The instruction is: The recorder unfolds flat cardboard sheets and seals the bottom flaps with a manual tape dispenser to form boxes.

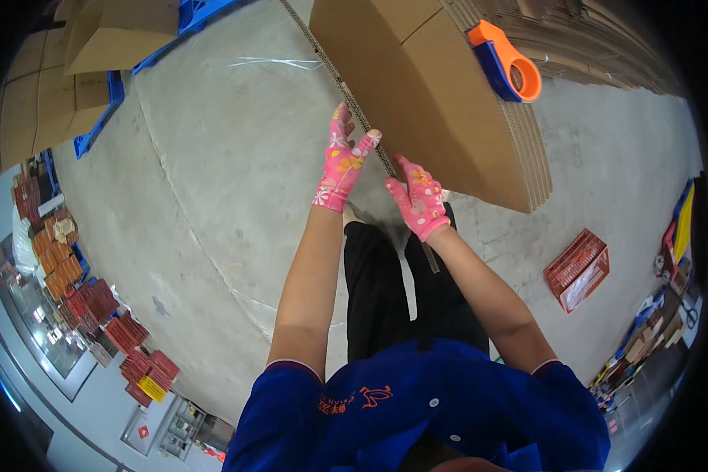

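Note:
A flattened cardboard box [354, 105] stands upright on edge in front of me, seen as a narrow strip of corrugated layers. My left hand [343, 161], in a pink flowered glove, lies along its left face with the thumb over the top edge. On the other side, my right hand [421, 198] wears a matching glove and holds the same board nearer my body. The board's lower part is hidden. Just to the right stands a stack of folded cardboard boxes [440, 102]. An orange and blue tape dispenser [507, 64] rests on that stack's top edges.
More flat cardboard [590, 39] is piled at the far right. A red plastic crate [578, 269] sits on the concrete floor [212, 157] to the right. Cardboard boxes [55, 102] on blue pallets [102, 118] stand far left, with stacked red crates [90, 303] along the left.

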